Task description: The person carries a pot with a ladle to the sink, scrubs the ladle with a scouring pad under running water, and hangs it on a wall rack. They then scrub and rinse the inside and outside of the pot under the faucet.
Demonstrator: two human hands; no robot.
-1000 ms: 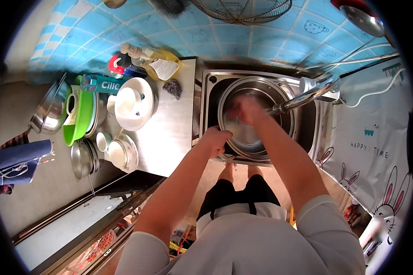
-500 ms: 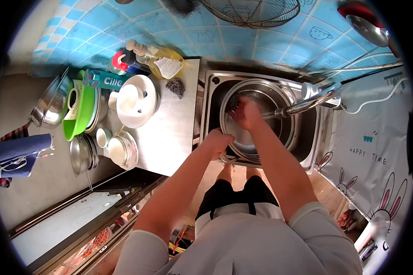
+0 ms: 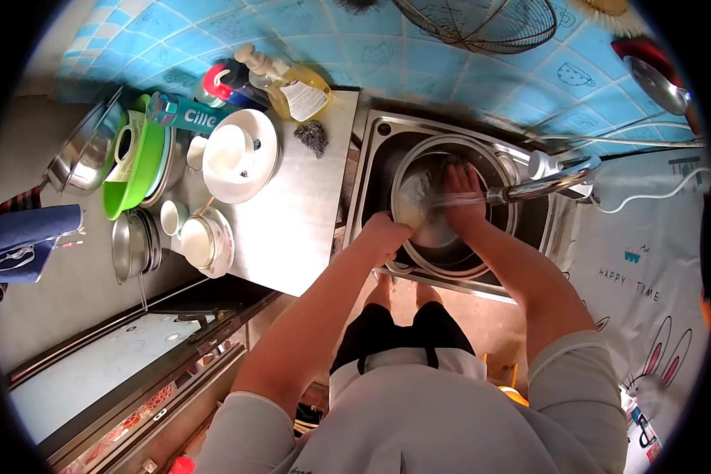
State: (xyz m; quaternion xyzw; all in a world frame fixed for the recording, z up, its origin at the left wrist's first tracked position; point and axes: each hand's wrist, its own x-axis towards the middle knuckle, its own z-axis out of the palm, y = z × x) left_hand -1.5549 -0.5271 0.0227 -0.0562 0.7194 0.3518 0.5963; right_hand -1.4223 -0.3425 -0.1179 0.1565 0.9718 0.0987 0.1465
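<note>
A round stainless steel pot (image 3: 420, 245) sits in the sink (image 3: 377, 170), tilted a little, with some water inside. My left hand (image 3: 385, 237) is closed on its near left rim. My right hand (image 3: 464, 193) is inside the pot, fingers pressed to the far inner wall. Under its fingertips is a dark, wiry steel wool scourer (image 3: 455, 161), mostly covered by the fingers. From the faucet (image 3: 549, 183) on the right, water runs into the pot past my right hand.
On the steel counter (image 3: 292, 229) to the left are another steel wool scourer (image 3: 311, 138), stacked white bowls (image 3: 241, 186), a soap pump bottle (image 3: 300, 95) and a green basin (image 3: 138, 170). A wire strainer (image 3: 482, 28) hangs above the sink.
My right hand has moved from the pot's left side to its far right wall with the scourer. A water stream now shows clearly. My left hand stays on the rim.
</note>
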